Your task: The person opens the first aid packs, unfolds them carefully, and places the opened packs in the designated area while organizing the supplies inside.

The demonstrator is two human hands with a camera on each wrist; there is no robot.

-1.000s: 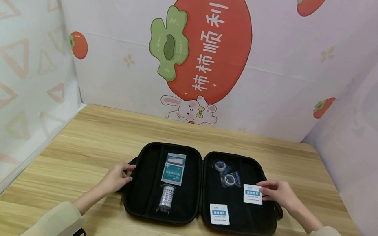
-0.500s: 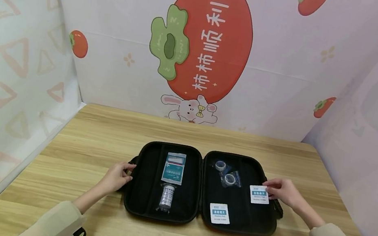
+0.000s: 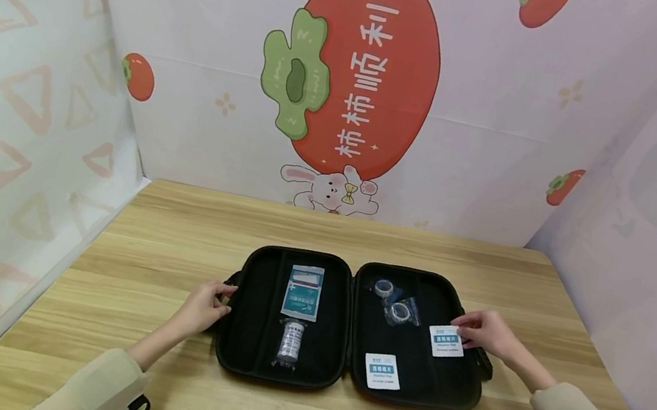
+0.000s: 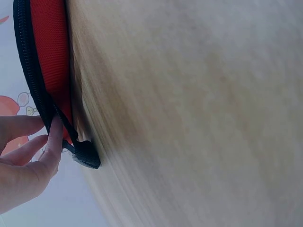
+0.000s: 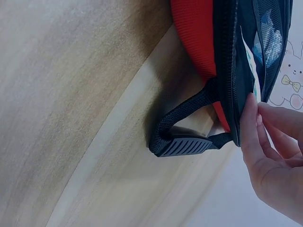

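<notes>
A black-lined zip case (image 3: 239, 363) with a red outer shell (image 4: 49, 47) lies unfolded on the table. My left hand (image 3: 205, 309) pinches the rim of its left half beside a zipper pull (image 4: 86, 154). Over the right half, my right hand (image 3: 487, 333) pinches the right edge of a white-and-blue alcohol pad packet (image 3: 444, 342). In the right wrist view that packet (image 5: 252, 66) appears edge-on, close to the case's rim. A second alcohol pad packet (image 3: 382, 372) lies at the lower left of this half. Two tape rolls in clear wrappers (image 3: 399, 312) lie near the top.
The left half holds a green-and-white flat packet (image 3: 302, 293) and a wrapped bandage roll (image 3: 290, 342). A carrying handle (image 5: 184, 145) sticks out at the case's right side. The wooden table (image 3: 183, 225) meets a printed cloth backdrop (image 3: 184, 139) behind.
The pinched alcohol pad packet has shifted right, then slightly back left and down with my right hand. My left hand has stayed on the rim.
</notes>
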